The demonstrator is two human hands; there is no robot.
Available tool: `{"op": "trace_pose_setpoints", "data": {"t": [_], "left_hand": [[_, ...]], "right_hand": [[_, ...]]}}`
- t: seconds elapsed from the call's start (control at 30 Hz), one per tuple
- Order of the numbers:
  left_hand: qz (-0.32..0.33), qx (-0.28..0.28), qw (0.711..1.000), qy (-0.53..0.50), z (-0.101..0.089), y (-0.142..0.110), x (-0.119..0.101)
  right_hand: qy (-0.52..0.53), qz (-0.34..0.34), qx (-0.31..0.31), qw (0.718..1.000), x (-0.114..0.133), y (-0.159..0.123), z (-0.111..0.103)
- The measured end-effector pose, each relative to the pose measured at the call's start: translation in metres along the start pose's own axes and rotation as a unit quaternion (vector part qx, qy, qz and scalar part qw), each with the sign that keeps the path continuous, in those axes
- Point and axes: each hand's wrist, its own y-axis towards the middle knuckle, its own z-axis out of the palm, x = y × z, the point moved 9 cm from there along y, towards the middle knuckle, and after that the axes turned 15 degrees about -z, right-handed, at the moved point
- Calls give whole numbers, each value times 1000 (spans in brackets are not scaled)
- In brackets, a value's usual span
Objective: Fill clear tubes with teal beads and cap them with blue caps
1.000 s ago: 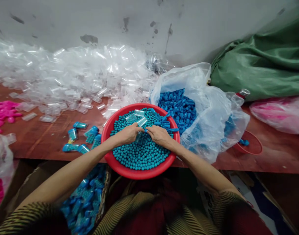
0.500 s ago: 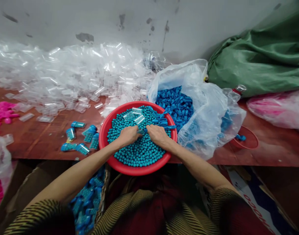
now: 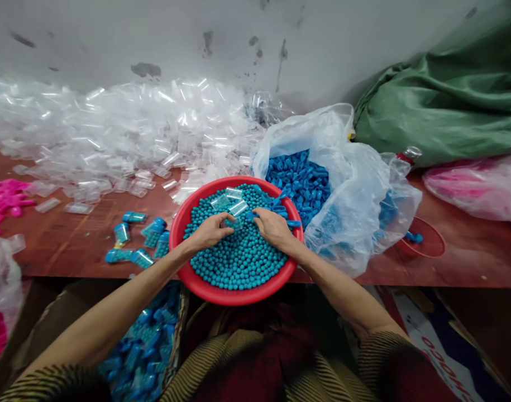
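Note:
A red basin (image 3: 238, 298) full of small turquoise beads (image 3: 238, 271) sits in front of me. My left hand (image 3: 211, 230) is over the beads, thumb and fingers closed on a small clear plastic container (image 3: 235, 224). Opposite it, my right hand (image 3: 275, 230) pinches a blue cap (image 3: 251, 215), partly hidden by the fingertips. More clear containers (image 3: 238, 208) lie on the beads toward the far rim. Loose blue caps (image 3: 280, 207) are heaped at the basin's right side, beside my right hand.
Clear containers (image 3: 133, 128) are piled along the wall. An open plastic bag (image 3: 343, 184) of blue caps stands right of the basin. Several filled, capped containers (image 3: 142, 258) lie to the left. A box below holds more (image 3: 142, 346). A small red basket (image 3: 431, 240) is at right.
My hands have drawn slightly apart, the left one moving left. The clear container in it shows more plainly now, and the blue cap shows at my right fingertips.

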Motion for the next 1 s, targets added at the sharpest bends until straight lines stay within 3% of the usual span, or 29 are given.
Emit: {"op": "trace_pose_setpoints", "data": {"t": [0.1,0.2,0.3,0.37,0.43,0.5,0.53,0.6,0.67,0.7,0.77,0.83,0.9,1.0], "left_hand": [[8,-77,987,143,-8,-9,-6],[24,-94,984,151,-8,-17,-14],[-19,-56,997,-47,-10,-18,-10],[-53,8,971,-232,-3,-19,-7],[-66,67,923,-373,5,-21,-10],[-66,92,898,-426,9,-23,-13],[-66,89,903,-415,9,-24,-13],[-69,53,946,-311,4,-25,-7],[-65,-3,992,-112,-3,-25,0],[-60,-25,998,-1,-5,-25,2],[-54,-42,981,184,-5,-24,5],[-66,-32,954,291,-2,-21,7],[-84,-17,939,334,1,-15,5],[-100,-5,938,332,8,-4,-2]], "right_hand": [[105,-76,-48,990,17,2,-3],[176,-142,-27,974,36,2,2],[236,-98,-20,967,32,1,5],[302,-65,-2,951,28,1,11],[370,-48,18,927,28,1,16],[406,-35,22,913,27,2,18],[403,-30,18,915,25,2,17],[349,-20,2,937,19,2,12],[249,-11,-16,968,11,1,5],[192,-7,-16,981,7,0,3],[90,7,9,996,1,-2,4],[16,29,49,998,-4,-3,8],[-22,54,77,995,-8,-4,10],[-16,87,101,991,-10,-1,13]]}}
